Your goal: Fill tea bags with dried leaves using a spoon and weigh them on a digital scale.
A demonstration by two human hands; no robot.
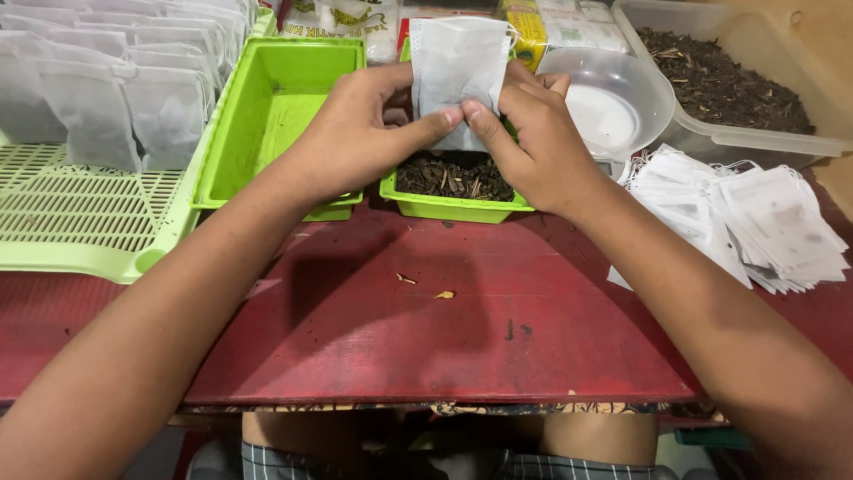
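Note:
Both hands hold a white drawstring filter bag (455, 67) upright above a small green tray (453, 207) of dark dried herb. My left hand (360, 133) pinches the bag's lower edge from the left. My right hand (538, 138) grips it from the right, with thumb tips of both hands meeting at the bag's bottom. Whether the bag holds any herb is hidden.
An empty green tray (267, 116) sits to the left. Filled white bags (107, 80) stand in rows on a green slatted rack (80, 213). A loose pile of flat empty bags (746, 222) lies right. Behind are a clear bowl (613, 98) and a clear bin (711, 138) of dried herb.

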